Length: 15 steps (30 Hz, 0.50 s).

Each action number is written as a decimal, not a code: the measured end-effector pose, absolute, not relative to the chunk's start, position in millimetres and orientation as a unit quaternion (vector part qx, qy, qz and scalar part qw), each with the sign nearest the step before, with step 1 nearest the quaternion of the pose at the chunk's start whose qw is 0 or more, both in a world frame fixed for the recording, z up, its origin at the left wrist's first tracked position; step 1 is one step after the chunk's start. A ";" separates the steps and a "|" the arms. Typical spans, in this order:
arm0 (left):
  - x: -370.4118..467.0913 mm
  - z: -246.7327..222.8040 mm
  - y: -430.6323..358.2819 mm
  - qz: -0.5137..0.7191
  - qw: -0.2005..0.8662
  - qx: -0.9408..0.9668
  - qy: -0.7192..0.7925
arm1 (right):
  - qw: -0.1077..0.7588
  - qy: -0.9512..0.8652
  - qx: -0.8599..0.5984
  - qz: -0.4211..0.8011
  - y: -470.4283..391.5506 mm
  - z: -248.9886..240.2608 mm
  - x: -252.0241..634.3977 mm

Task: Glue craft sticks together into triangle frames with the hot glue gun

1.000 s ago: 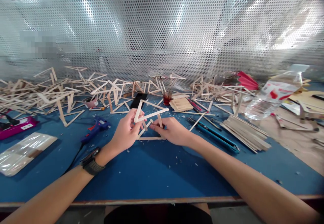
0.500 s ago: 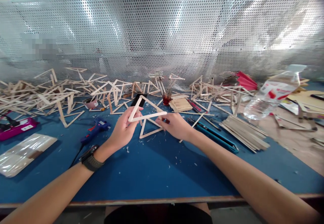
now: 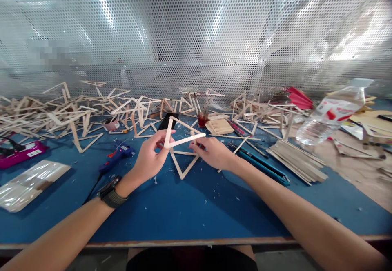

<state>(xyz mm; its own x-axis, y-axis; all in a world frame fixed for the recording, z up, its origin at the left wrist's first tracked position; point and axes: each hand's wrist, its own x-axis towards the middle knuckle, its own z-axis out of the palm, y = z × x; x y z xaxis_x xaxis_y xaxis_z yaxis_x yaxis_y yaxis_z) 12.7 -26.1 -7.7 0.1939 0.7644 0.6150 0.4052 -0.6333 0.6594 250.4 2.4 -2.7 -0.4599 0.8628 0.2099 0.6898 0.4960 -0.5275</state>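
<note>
A frame of pale wooden sticks [image 3: 186, 140] is held up between both hands at the middle of the table. It shows one triangle on top and another pointing down toward me. My left hand [image 3: 151, 155] grips its left side, fingers curled behind the sticks. On the right side, my right hand [image 3: 214, 152] pinches a stick near the corner. A blue glue gun [image 3: 118, 155] lies to the left of my left hand. A black strip [image 3: 166, 122] lies behind the frame.
Many stick frames [image 3: 52, 114] are piled along the perforated metal screen [image 3: 190, 38]. At right are a blue case [image 3: 263, 167], loose sticks [image 3: 297, 161] and a clear bottle [image 3: 333, 112]. A purple power strip [image 3: 27, 154] and a plastic-wrapped pack [image 3: 33, 183] lie left.
The frame has turned in my hands: its lower triangle now points toward me. My left hand has shifted slightly right; my right hand has hardly moved.
</note>
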 end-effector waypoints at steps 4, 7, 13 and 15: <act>14.5 -6.1 -29.9 0.499 0.128 0.748 0.419 | 0.219 -0.826 -0.487 0.183 0.5 -0.3 249.4; 16.2 -4.5 -31.6 0.508 0.087 0.741 0.431 | 0.238 -0.821 -0.492 0.166 -1.9 0.6 247.6; 17.3 -1.9 -33.2 0.519 -0.045 0.751 0.405 | 0.366 -0.797 -0.466 0.119 -6.3 0.2 245.1; 17.4 -1.7 -34.0 0.517 -0.080 0.758 0.389 | 0.376 -0.798 -0.452 0.133 -9.1 1.1 244.0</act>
